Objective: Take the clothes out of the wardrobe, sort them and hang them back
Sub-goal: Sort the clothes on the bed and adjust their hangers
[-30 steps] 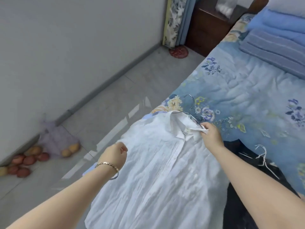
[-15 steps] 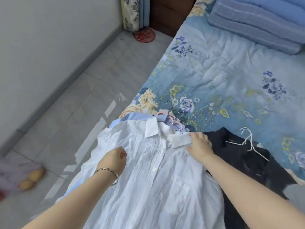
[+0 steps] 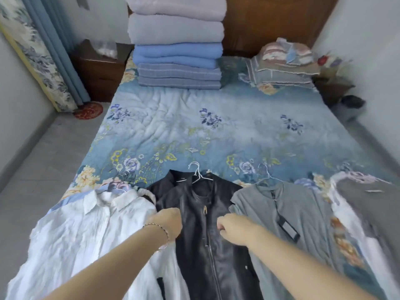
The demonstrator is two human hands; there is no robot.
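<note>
Several garments on hangers lie side by side along the near edge of the bed [image 3: 194, 131]. At the left is a white shirt [image 3: 86, 234] over a light blue shirt [image 3: 71, 200]. A black leather jacket [image 3: 199, 252] on a white hanger [image 3: 198, 174] lies in the middle. To its right are a grey hoodie [image 3: 292, 213] and another grey garment [image 3: 368, 202]. My left hand [image 3: 166, 221] is over the jacket's left edge and my right hand [image 3: 233, 228] over its right edge. Both have curled fingers with nothing visible in them.
Folded blankets [image 3: 177, 50] are stacked at the head of the bed, with pillows [image 3: 283, 68] to their right. A wooden nightstand [image 3: 97, 70] and a curtain [image 3: 43, 50] stand at the back left. Tiled floor [image 3: 43, 159] runs along the bed's left side.
My right hand has let go of the white shirt's collar. Both hands have moved right, from the white shirt to over the black jacket. The view has swung right onto the whole bed.
</note>
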